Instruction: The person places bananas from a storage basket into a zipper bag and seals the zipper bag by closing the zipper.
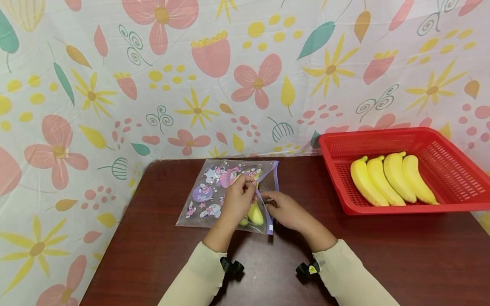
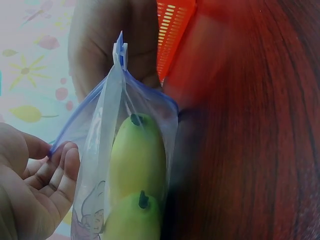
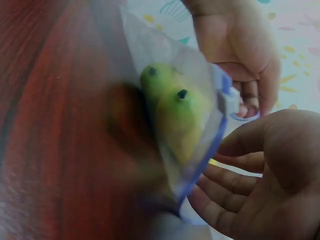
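Note:
A clear zip bag point(image 1: 204, 197) with cartoon prints and a purple edge lies on the table, its mouth spread apart toward the right. Bananas point(image 1: 255, 214) show inside it; in the left wrist view two banana tips point(image 2: 137, 150) appear through the plastic. My left hand point(image 1: 240, 197) pinches the upper purple edge between thumb and fingers, drawing it leftward. At the opposite side of the mouth, my right hand point(image 1: 285, 210) holds the other edge with thumb and fingertips. A white slider point(image 3: 230, 97) sits at the end of the zip nearest me.
To the right, a red plastic basket point(image 1: 346, 204) holds several yellow bananas point(image 1: 398, 178) side by side. The dark wooden table point(image 1: 153, 246) meets a flower-patterned cloth point(image 1: 168, 85) at its back and left.

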`<action>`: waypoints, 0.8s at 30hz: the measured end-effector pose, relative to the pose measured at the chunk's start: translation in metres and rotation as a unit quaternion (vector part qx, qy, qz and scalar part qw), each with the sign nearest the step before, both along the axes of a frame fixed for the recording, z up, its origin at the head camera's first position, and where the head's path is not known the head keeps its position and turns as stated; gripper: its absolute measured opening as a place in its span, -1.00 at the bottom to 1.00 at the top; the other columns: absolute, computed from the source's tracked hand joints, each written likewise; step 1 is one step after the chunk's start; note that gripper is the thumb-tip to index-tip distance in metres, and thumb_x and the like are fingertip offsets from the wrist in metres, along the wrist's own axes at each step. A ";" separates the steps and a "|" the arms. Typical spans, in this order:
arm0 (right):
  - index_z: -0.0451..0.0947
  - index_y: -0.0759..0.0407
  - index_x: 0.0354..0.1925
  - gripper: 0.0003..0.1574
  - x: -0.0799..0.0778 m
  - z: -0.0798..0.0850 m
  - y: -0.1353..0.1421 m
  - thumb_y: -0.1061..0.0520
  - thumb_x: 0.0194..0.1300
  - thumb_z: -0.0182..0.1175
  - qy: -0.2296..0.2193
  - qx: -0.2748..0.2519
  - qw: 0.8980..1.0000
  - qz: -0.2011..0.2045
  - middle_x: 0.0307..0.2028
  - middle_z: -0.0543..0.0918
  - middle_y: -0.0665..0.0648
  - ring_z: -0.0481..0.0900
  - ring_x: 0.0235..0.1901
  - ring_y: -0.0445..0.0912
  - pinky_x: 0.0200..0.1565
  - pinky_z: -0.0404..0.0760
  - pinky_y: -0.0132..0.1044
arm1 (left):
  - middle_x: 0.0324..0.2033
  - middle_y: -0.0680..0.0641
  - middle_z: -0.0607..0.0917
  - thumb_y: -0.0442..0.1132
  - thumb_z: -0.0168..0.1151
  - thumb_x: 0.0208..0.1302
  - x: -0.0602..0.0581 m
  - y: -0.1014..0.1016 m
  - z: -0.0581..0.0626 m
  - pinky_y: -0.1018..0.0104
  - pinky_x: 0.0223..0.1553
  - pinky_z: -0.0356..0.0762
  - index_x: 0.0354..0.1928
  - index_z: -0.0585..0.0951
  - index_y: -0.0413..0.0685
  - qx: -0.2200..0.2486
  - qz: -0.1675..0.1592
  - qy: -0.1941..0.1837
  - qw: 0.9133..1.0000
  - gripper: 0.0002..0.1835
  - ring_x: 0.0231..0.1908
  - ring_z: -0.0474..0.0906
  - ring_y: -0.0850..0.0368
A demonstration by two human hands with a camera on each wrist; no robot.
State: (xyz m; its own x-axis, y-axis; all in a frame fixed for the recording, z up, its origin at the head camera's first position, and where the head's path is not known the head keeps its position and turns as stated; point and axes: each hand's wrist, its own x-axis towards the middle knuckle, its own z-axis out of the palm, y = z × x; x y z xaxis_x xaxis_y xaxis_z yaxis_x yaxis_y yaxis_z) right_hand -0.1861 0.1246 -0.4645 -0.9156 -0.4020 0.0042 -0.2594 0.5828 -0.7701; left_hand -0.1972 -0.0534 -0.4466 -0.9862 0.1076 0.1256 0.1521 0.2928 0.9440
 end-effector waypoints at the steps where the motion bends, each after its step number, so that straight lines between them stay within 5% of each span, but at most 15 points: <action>1: 0.52 0.19 0.29 -0.50 0.000 0.002 0.001 0.25 0.41 0.07 -0.002 -0.001 1.000 -0.004 0.26 0.59 0.24 0.61 0.07 0.05 0.10 0.59 0.00 | -0.44 -0.13 0.64 -0.22 0.08 0.50 0.000 0.000 0.000 0.33 -0.43 0.69 -0.04 0.60 -0.24 0.000 0.002 0.000 1.000 -0.77 -0.49 0.66 0.03; 6: 0.54 0.22 0.24 -0.54 0.001 0.018 0.008 0.22 0.40 0.12 0.002 -0.015 1.000 -0.023 0.11 0.68 0.24 0.68 -0.17 -0.02 -0.13 0.64 -0.18 | -0.46 -0.15 0.64 -0.26 0.10 0.48 -0.001 0.002 0.001 0.34 -0.46 0.68 -0.07 0.61 -0.24 0.007 0.011 0.001 1.000 -0.81 -0.52 0.64 0.06; 14: 0.59 0.18 0.17 -0.61 0.007 0.038 0.015 0.18 0.42 0.14 0.063 0.009 0.995 -0.071 0.08 0.67 0.17 0.62 0.05 0.09 0.11 0.59 0.07 | -0.45 -0.20 0.65 -0.27 0.11 0.47 0.000 0.003 0.002 0.30 -0.46 0.68 -0.09 0.62 -0.22 0.015 0.016 0.005 1.000 -0.83 -0.51 0.65 -0.04; 24: 0.58 0.06 0.17 -0.65 0.018 0.064 0.020 0.09 0.46 0.16 0.077 -0.022 0.991 -0.104 0.08 0.69 0.07 0.64 -0.09 -0.05 -0.07 0.63 -0.13 | -0.47 -0.09 0.64 -0.23 0.12 0.47 0.000 0.002 -0.001 0.36 -0.47 0.67 -0.11 0.62 -0.11 0.007 0.015 0.011 1.000 -0.85 -0.55 0.60 0.19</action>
